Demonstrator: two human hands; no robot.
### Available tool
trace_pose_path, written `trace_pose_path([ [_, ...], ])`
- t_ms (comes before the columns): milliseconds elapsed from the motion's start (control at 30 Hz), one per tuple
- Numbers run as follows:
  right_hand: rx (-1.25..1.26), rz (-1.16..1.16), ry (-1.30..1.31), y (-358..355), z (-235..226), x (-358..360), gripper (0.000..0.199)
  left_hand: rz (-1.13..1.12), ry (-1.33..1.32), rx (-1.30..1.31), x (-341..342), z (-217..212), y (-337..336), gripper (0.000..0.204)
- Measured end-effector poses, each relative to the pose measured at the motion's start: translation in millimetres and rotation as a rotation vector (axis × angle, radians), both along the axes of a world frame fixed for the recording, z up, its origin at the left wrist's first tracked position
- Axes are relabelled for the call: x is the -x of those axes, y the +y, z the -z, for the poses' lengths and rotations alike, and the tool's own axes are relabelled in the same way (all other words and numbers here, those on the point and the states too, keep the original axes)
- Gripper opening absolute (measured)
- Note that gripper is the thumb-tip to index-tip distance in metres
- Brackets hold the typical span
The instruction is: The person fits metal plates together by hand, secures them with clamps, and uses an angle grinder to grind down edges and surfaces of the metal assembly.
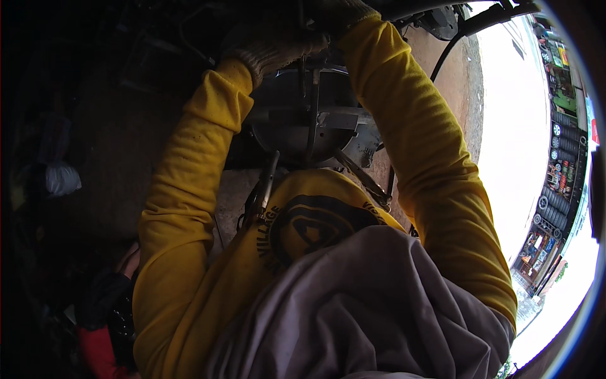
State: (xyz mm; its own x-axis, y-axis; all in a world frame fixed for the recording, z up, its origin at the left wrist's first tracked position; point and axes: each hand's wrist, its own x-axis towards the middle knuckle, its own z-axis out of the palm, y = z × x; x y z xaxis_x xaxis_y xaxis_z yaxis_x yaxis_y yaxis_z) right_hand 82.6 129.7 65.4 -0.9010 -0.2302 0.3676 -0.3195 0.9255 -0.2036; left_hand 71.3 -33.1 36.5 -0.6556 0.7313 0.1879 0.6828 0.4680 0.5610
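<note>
Both my arms, in yellow sleeves, reach up to the top of the view. My left hand (274, 52), in a knitted work glove, is closed beside a thin upright metal rod (302, 79); deep shadow hides what its fingers grip. To its right, my right hand (346, 11), also gloved, is cut by the upper edge, and its fingers are hidden among dark parts. Below the hands, between my forearms, is a dark rounded metal part (293, 140) crossed by a metal bar (314, 114).
Slanting metal bars (268, 180) flank my chest. A black hose (447, 58) curves down beyond my right arm. A white plastic bag (62, 179) lies at left. Below it is another person's red sleeve (98, 350). Stacked tyres (555, 208) stand far right, across bright ground.
</note>
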Motion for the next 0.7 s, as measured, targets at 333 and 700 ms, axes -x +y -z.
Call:
trace_pose_path([
  [333,0.020,0.006,-0.056,-3.6,5.4,5.2,0.044,-0.008,-0.055,0.038,4.3,1.2,-11.7,0.037],
  [700,0.014,0.050,-0.093,6.0,6.1,8.9,0.042,0.030,-0.016,0.077,8.7,-1.1,-7.0,0.035],
])
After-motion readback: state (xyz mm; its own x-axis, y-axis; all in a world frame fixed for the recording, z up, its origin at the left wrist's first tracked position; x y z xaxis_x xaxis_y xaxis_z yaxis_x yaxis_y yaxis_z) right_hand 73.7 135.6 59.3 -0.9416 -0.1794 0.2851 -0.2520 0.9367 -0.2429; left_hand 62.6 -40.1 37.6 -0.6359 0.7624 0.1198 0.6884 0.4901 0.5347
